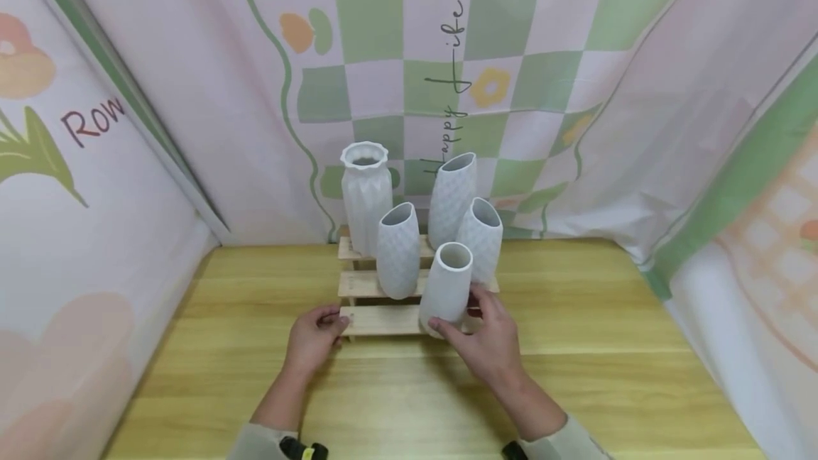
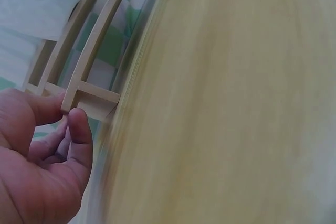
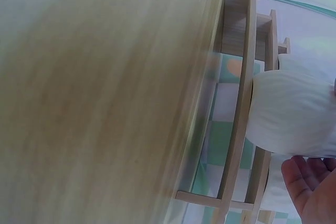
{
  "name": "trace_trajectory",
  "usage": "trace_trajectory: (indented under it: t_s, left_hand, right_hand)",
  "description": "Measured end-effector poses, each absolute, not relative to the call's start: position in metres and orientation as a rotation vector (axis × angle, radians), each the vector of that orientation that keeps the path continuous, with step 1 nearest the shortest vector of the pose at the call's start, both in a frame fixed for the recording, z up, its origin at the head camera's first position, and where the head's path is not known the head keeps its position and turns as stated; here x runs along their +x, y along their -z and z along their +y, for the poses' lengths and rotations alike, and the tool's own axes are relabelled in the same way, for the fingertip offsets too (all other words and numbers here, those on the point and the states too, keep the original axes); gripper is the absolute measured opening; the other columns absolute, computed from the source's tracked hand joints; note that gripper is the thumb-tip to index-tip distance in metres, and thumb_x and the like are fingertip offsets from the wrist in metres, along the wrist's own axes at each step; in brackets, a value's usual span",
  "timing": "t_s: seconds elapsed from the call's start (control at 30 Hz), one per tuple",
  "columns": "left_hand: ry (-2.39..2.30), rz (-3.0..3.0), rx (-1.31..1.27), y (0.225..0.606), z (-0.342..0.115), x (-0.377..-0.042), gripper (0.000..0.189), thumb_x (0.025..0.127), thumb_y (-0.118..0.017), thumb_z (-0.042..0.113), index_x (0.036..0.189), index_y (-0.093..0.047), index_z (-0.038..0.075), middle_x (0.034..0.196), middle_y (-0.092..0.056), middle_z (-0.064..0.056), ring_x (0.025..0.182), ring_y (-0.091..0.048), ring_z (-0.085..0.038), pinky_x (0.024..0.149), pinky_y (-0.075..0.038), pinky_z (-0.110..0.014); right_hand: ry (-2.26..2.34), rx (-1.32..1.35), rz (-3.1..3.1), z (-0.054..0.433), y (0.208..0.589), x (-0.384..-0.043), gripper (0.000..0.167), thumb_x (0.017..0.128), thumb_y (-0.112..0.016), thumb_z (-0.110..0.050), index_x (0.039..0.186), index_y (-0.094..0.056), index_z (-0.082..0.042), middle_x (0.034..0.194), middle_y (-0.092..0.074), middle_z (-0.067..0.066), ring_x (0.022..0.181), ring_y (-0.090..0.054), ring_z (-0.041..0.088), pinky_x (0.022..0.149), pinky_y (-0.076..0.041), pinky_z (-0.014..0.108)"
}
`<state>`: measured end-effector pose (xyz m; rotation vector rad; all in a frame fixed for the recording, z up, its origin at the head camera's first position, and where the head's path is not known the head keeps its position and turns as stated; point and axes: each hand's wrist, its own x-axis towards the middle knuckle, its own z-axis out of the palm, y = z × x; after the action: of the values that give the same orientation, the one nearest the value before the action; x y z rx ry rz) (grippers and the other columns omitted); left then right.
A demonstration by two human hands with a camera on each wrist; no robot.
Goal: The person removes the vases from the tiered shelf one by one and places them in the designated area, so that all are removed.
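A three-step wooden rack (image 1: 386, 320) stands on the table with several white vases on it. My left hand (image 1: 313, 339) pinches the left end of the lowest step between thumb and fingers; the left wrist view shows the thumb on top of the slat (image 2: 79, 83). On the right part of that step sits a smooth white vase (image 1: 445, 297), upright. My right hand (image 1: 495, 339) holds this vase low on its body, thumb in front and fingers round its right side. In the right wrist view, the fingers (image 3: 296, 182) lie against the vase (image 3: 289, 111).
Two textured vases with slanted mouths, one left (image 1: 399, 254) and one right (image 1: 483, 236), stand on the middle step. At the top are a pleated vase (image 1: 367, 197) and a taller textured vase (image 1: 452, 201). A checked curtain (image 1: 434, 27) hangs close behind the rack.
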<state>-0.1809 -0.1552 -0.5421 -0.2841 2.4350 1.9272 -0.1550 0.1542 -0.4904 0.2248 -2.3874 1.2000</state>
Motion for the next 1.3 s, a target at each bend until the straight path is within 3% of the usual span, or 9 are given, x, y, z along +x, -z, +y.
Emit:
trace_trajectory:
  t_s: [0.53, 0.8, 1.3]
  left_hand:
    - [-1.942, 2.416, -0.277, 0.546, -0.156, -0.181, 0.038, 0.093, -0.077, 0.011, 0.126, -0.067, -0.005, 0.106, -0.071, -0.015, 0.071, -0.068, -0.022, 0.063, -0.062, -0.03]
    - [-1.943, 2.412, -0.277, 0.543, -0.155, -0.18, 0.039, 0.094, -0.076, 0.011, 0.127, -0.066, -0.006, 0.106, -0.071, -0.015, 0.072, -0.068, -0.022, 0.063, -0.062, -0.03]
    - [-1.921, 2.421, -0.277, 0.54, -0.155, -0.179, 0.04, 0.095, -0.075, 0.011, 0.129, -0.065, -0.005, 0.108, -0.07, -0.015, 0.074, -0.068, -0.021, 0.064, -0.062, -0.029]
  right_hand:
    - [-1.221, 0.25, -2.412, 0.156, 0.489, -0.149, 0.076, 0.073, -0.097, -0.03, 0.133, -0.059, -0.005, 0.119, -0.066, 0.011, 0.097, -0.069, 0.025, 0.079, -0.065, 0.033]
    - [-1.206, 0.258, -2.422, 0.159, 0.488, -0.143, 0.08, 0.075, -0.096, -0.029, 0.138, -0.056, -0.001, 0.123, -0.065, 0.013, 0.098, -0.071, 0.027, 0.078, -0.065, 0.032]
    - [-1.162, 0.26, -2.399, 0.175, 0.486, -0.134, 0.07, 0.075, -0.096, -0.026, 0.129, -0.059, -0.001, 0.118, -0.065, 0.01, 0.098, -0.069, 0.024, 0.078, -0.065, 0.035]
